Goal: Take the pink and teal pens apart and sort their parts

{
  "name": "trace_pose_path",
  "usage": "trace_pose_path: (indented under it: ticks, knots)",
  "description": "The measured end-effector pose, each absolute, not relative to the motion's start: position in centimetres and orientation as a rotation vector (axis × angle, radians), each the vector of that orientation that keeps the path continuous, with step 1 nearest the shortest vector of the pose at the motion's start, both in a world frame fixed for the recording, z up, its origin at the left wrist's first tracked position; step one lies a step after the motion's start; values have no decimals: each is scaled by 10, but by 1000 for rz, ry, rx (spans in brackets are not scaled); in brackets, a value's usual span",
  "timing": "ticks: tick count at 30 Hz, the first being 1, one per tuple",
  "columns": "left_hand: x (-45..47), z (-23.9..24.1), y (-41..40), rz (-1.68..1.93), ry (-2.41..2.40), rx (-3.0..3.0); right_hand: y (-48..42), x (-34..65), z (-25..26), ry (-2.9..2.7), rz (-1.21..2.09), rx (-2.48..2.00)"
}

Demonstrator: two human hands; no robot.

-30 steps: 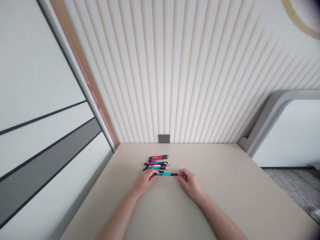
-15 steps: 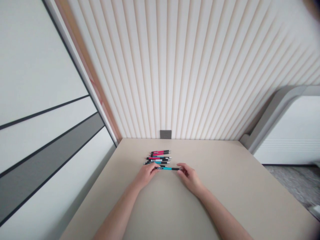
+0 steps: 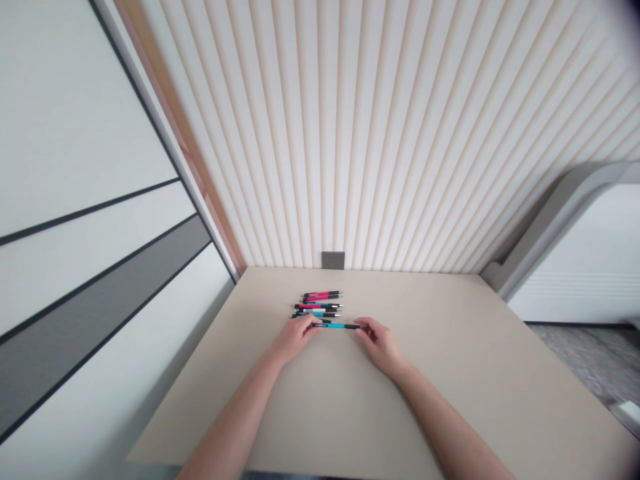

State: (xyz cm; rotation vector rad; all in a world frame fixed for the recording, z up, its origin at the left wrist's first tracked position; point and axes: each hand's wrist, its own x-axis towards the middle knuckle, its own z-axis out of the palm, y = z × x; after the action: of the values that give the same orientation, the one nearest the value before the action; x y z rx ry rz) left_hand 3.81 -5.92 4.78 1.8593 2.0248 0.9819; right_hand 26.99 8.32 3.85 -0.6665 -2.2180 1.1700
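A teal and black pen point(image 3: 336, 325) lies crosswise on the beige table point(image 3: 450, 387), held at both ends. My left hand point(image 3: 296, 336) pinches its left end and my right hand point(image 3: 381, 341) pinches its right end. Just beyond it lie several more pens point(image 3: 320, 305), pink and teal with black grips, side by side in a loose row.
A ribbed white wall panel rises behind the table, with a grey socket plate point(image 3: 333, 260) at its foot. A white and grey cabinet point(image 3: 100, 280) stands on the left. A white padded piece of furniture point(image 3: 580, 267) sits at the right, past the table's edge.
The camera has tipped and drawn back, so hands and pens sit higher in view. Both hands keep their pinch on the teal pen, which stays close to the row.
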Motion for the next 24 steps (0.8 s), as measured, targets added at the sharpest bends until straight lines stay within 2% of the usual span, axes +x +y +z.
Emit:
trace_pose_path:
  ticks: [24]
  knots:
    - [39,51,-60,1002,2001,1820,83,269,39,-2241,1117,-637]
